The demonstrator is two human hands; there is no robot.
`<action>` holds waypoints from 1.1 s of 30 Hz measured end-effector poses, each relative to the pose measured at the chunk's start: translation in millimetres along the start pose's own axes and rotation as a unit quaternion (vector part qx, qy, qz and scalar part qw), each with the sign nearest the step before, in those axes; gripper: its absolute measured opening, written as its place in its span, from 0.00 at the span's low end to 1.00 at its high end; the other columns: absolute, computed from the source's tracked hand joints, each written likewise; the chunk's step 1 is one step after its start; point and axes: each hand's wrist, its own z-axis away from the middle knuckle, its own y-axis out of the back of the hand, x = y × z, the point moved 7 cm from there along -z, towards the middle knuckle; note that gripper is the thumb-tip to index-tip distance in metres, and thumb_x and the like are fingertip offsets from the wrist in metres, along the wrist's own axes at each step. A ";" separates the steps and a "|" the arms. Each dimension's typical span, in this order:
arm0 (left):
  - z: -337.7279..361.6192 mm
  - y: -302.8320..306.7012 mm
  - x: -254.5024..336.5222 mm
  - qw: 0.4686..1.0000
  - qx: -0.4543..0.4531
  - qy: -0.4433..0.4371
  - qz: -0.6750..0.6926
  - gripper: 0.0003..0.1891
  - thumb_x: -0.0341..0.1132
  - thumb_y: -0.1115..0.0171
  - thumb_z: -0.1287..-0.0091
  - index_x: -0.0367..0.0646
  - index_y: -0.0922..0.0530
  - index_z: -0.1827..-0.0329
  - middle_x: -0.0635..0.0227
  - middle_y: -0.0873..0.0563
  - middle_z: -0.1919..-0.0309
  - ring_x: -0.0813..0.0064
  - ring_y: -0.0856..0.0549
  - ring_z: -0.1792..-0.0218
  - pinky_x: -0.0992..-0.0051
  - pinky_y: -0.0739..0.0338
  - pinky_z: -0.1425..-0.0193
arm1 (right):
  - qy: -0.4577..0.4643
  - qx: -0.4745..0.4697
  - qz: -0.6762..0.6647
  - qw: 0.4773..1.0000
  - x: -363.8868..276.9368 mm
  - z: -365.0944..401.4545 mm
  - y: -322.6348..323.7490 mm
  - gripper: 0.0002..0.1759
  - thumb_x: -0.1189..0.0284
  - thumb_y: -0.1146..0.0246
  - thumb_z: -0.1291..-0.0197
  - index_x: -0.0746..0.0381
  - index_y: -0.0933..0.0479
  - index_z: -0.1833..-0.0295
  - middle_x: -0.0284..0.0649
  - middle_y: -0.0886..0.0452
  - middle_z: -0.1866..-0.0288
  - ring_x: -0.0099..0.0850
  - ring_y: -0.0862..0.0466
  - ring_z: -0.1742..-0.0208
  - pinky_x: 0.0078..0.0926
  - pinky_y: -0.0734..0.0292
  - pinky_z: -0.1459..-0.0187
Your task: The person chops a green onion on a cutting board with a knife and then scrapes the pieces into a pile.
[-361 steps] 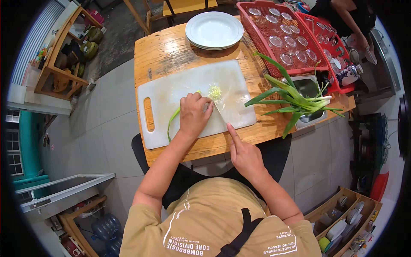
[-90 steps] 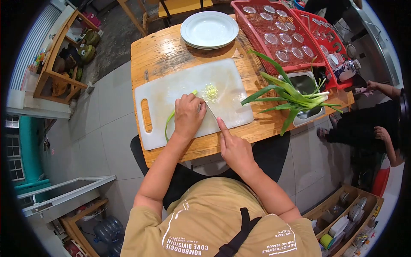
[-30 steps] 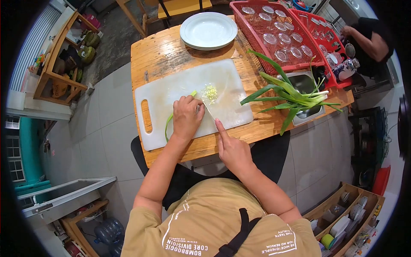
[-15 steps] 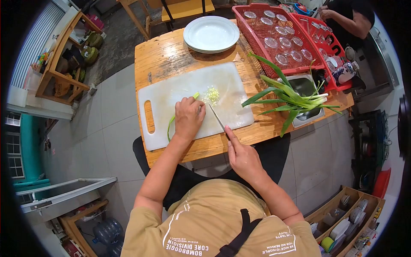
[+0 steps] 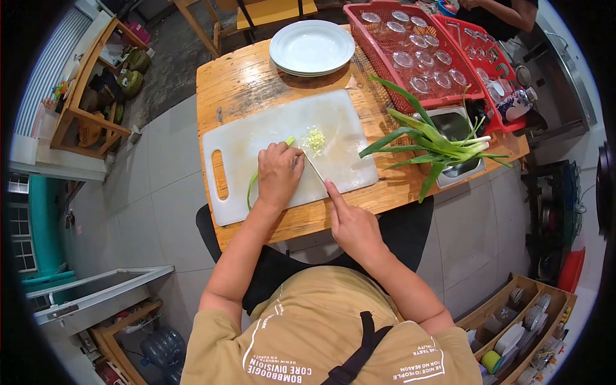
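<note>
A white cutting board [image 5: 240, 138] lies on the wooden table [image 5: 234, 77]. My left hand [image 5: 277, 172] presses down on a green onion [image 5: 251, 187], fingers curled over it. The onion's leafy end trails toward the board's near edge, and its other end shows just past my fingertips. My right hand [image 5: 353, 226] grips a knife [image 5: 314, 168] by its handle, the blade slanting forward to touch down beside my left fingertips. Past the blade sits a small pile of chopped green onion [image 5: 314, 140]. The part of the stalk under my left hand is hidden.
A bunch of green onions [image 5: 443, 144] lies across a metal tray [image 5: 471, 170] at the right. Stacked white plates [image 5: 312, 48] stand at the back. Beside them are a red basket [image 5: 378, 58] of upturned glasses and another red crate [image 5: 494, 61]. A person's arm [image 5: 504, 14] shows at the upper right.
The knife's blade has come in closer to my left fingertips, and my right hand has moved slightly left. The whole view has shifted a little. My left hand keeps its hold.
</note>
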 end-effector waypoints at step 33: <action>-6.2 24.4 -10.6 0.998 0.024 0.018 0.058 0.04 0.29 0.27 0.29 0.44 0.12 0.55 0.67 0.09 0.60 0.62 0.14 0.54 0.61 0.26 0.44 | -0.022 0.056 -0.114 0.992 5.5 -17.6 0.8 0.31 0.66 0.43 0.17 0.52 0.33 0.12 0.54 0.14 0.73 0.56 0.13 0.72 0.57 0.19 0.65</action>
